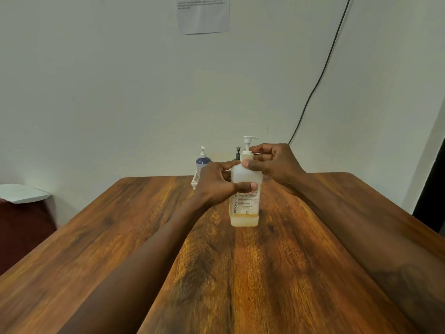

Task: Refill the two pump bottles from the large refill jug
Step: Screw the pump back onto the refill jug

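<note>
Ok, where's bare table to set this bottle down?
Bare wood: left of the left hand out to the table edge, right of the right hand, and near, between the forearms this side of the clear bottle. Crowded: far edge, with the white rack, blue bottle and dark bottle.

On the pump bottle (245,208) — "BIOCHEK" vertically, "Handrub" in red; wall notice (203,14) too blurred to read.

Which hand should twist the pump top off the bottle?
Right, most likely. The right hand already curls round the base of the white pump, so it can twist from there. The left hand grips the body of the clear pump bottle and can keep it steady.
</note>
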### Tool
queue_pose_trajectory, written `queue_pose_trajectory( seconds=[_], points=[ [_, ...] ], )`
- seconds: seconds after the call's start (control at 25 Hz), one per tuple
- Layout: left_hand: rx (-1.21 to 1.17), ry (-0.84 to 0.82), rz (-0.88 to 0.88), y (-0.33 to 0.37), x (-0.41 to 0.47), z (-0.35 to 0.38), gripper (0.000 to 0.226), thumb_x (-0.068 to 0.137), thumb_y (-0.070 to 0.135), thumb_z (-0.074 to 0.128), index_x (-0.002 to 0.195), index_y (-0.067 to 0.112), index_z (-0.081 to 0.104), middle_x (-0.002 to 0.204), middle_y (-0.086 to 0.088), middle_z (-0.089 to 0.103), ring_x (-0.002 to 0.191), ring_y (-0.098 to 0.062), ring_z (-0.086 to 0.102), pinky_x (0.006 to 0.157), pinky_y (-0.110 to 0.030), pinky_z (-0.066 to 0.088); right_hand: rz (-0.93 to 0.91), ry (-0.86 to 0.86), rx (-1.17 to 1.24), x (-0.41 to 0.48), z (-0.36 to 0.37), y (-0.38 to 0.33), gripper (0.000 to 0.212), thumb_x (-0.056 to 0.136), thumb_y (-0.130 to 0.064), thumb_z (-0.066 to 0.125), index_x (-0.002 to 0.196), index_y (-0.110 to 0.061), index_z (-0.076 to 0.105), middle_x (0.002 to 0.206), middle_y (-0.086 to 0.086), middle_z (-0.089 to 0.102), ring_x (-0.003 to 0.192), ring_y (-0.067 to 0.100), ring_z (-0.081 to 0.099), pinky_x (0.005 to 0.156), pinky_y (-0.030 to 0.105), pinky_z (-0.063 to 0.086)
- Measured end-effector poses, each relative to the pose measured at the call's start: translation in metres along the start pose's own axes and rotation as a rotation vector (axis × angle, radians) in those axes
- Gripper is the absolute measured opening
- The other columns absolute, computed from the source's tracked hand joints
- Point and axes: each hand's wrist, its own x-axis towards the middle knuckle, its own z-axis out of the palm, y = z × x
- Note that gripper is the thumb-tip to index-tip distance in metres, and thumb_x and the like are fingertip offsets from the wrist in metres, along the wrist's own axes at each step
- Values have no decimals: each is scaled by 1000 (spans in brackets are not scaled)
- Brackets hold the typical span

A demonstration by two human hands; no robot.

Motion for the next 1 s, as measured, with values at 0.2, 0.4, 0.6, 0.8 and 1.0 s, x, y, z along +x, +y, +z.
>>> queue_pose_trajectory(
  seconds=[0.2, 0.4, 0.6, 0.8, 1.0],
  points=[
    [215, 96, 98, 3, 4, -4, 59, 67, 57, 88, 114, 25, 77, 96, 9, 79, 78, -3, 75, 65, -29, 64, 67, 87, -27, 5, -2, -15, 65, 44, -40, 100, 90, -7, 68, 98, 8, 74, 94, 26, 73, 80, 44, 64],
    [182, 118, 31, 7, 1, -3, 58, 63, 57, 91, 111, 27, 77, 94, 15, 76, 81, 0, 73, 69, -29, 65, 126, -55, -44, 1, -7, -23, 70, 57, -59, 89, 109, -16, 71, 109, 5, 75, 105, 24, 72, 91, 43, 61],
    [75, 11, 43, 12, -6, -10, 61, 71, 46, 93, 124, 25, 73, 106, 12, 78, 94, -4, 75, 74, -21, 62, 75, -181, 154, -4, -15, -24, 37, 99, -37, 63, 128, -15, 70, 126, 0, 73, 120, 20, 68, 98, 46, 58],
    [138, 18, 31, 18, -5, -6, 64, 71, 47, 92, 125, 19, 74, 113, 3, 78, 92, -11, 76, 76, -27, 65, -20, -126, 28, -9, -12, -25, 29, 96, -32, 69, 113, -9, 77, 111, 2, 78, 108, 20, 72, 93, 38, 61],
    [215, 62, 38, 16, -5, -3, 61, 69, 48, 92, 120, 19, 76, 109, 3, 78, 85, -10, 73, 65, -10, 57, -57, 56, -34, -19, 4, -12, 29, 92, -37, 74, 104, -12, 81, 99, 0, 80, 94, 18, 76, 89, 48, 62]
  ],
)
